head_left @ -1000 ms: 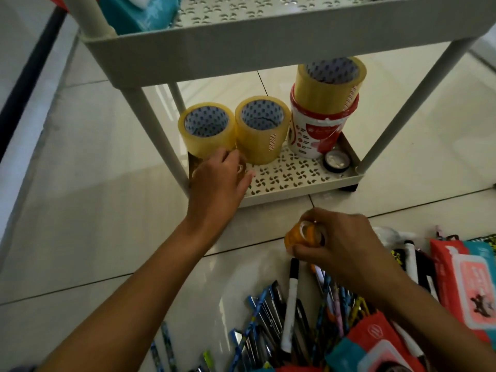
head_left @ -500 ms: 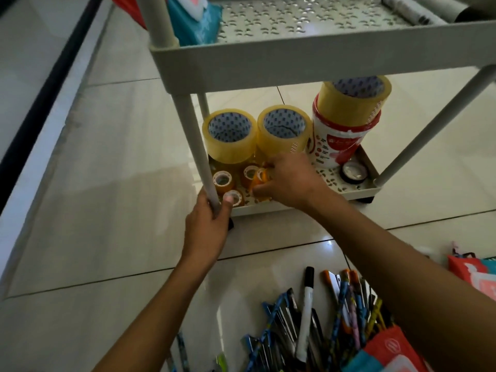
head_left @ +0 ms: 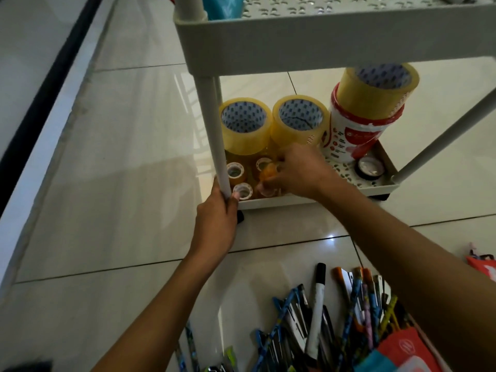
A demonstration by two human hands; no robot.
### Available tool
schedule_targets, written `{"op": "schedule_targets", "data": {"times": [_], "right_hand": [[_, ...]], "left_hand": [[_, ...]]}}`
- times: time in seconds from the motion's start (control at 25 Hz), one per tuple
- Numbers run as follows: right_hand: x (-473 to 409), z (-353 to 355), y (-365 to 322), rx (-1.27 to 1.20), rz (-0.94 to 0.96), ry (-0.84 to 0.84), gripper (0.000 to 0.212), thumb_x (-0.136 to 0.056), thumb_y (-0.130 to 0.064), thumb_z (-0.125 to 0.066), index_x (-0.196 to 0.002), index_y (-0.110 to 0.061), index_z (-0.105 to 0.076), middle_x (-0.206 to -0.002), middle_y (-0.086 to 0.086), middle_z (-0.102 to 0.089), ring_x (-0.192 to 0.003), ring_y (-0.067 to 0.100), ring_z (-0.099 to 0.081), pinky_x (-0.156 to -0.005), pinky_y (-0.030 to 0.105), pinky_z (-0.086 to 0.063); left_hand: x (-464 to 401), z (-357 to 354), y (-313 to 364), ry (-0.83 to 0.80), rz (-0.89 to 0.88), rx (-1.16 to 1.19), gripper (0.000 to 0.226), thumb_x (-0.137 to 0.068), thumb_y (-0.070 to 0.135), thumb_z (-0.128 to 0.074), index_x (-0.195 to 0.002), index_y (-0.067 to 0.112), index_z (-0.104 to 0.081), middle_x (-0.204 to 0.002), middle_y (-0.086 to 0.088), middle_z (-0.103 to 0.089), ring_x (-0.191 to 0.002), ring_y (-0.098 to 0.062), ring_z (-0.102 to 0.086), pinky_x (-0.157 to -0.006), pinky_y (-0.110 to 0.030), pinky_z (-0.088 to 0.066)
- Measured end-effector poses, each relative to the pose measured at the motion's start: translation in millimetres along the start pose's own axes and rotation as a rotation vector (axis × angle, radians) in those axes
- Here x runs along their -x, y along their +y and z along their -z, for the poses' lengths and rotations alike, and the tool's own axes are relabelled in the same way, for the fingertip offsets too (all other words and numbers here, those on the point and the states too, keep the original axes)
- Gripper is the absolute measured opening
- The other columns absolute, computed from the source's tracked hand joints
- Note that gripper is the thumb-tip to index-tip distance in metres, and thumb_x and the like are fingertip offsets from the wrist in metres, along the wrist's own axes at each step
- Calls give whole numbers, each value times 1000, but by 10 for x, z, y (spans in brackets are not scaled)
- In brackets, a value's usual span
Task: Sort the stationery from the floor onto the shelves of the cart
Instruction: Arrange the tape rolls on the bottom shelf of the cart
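Three large tape rolls [head_left: 243,124], one tub [head_left: 354,135], two hands [head_left: 214,218].

A home room is suggested, though the exact room cannot be told. The floor [head_left: 128,146] is laid with large glossy pale tiles, crossed by thin dark grout lines, and daylight is reflected on it. A light plastic cart [head_left: 335,41] with perforated shelves is stood at 12 o'clock, and household tape rolls [head_left: 243,124] are kept on its bottom shelf. Pens [head_left: 316,312] are heaped on the bare tiles at 5 o'clock. A white wall base with a dark strip [head_left: 40,103] is seen at 10 o'clock.
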State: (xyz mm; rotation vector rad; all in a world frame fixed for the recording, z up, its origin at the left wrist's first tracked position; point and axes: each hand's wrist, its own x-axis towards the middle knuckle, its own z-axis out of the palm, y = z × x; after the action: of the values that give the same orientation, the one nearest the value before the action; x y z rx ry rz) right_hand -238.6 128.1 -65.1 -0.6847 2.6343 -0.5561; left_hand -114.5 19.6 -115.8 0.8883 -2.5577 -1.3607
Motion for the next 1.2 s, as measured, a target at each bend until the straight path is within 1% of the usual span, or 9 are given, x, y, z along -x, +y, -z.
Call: {"op": "schedule_targets", "data": {"times": [0.08,0.2,0.36,0.44,0.56,0.72,0.84,1.0,1.2], "right_hand": [[19,112,115,-71,-58,-11,34,-74,-31,-80,-97,-11,-65,-87,5,-66,-75,16,-63,-63,26,-51],[-4,169,225,0,-113,-19,40,-74,-28,-80,-103,-9,-62,-95,8,-65,-81,20,-63,-70,32,-54],[-62,49,183,187,-92,-66,33,-83,-27,-70,-105,-5,-61,-95,10,-59,-89,22,-58,-77,33,-52],[-72,76,222,114,-101,-99,34,-82,-29,-72,-103,-5,-61,-89,8,-60,-86,21,-60,-77,33,-53],[-64,210,332,-91,-113,-87,45,-75,-30,-79,-112,-10,-61,-99,9,-66,-83,21,-66,-79,39,-58],[-19,261,408,-157,-93,-51,49,-75,-28,-78,-118,-12,-59,-104,7,-66,-78,21,-68,-70,38,-60],[-23,175,399,-153,-75,-40,53,-73,-25,-80,-120,-13,-58,-114,8,-63,-90,23,-65,-71,37,-59],[-56,72,377,-48,-47,9,57,-68,-32,-83,-118,-15,-62,-120,8,-62,-106,26,-59,-87,44,-55],[-60,-11,362,175,20,-48,57,-71,-39,-80,-120,-19,-63,-119,7,-63,-109,24,-58,-93,41,-50]], "left_hand": [[2,5,5,1,-4,-2,45,-99,36,-42,-139,14,-40,-94,-1,-62,-72,-6,-55,-60,-14,-43],[6,-1,2,8,0,9,47,-99,36,-42,-141,13,-39,-108,-6,-64,-80,-12,-56,-71,-22,-47],[13,5,9,6,-9,15,46,-99,35,-42,-139,13,-40,-98,1,-60,-77,-8,-54,-65,-16,-45],[22,11,16,-7,-15,11,45,-99,33,-42,-138,12,-40,-95,2,-57,-76,-7,-53,-68,-18,-47],[18,13,8,-6,-15,8,44,-100,32,-41,-139,12,-40,-94,4,-55,-70,-3,-51,-66,-16,-45],[-1,9,-2,-9,-6,4,48,-100,34,-41,-142,12,-37,-96,2,-57,-74,-7,-52,-72,-22,-48],[8,18,-2,-17,-16,-10,47,-100,34,-41,-141,11,-38,-96,1,-58,-73,-7,-53,-69,-19,-47],[21,28,23,-13,-23,-12,47,-100,33,-41,-141,12,-38,-106,-5,-62,-81,-11,-54,-76,-26,-49],[23,33,19,-11,-30,-5,46,-100,32,-41,-141,12,-38,-109,-8,-63,-82,-11,-53,-79,-29,-50]]}}
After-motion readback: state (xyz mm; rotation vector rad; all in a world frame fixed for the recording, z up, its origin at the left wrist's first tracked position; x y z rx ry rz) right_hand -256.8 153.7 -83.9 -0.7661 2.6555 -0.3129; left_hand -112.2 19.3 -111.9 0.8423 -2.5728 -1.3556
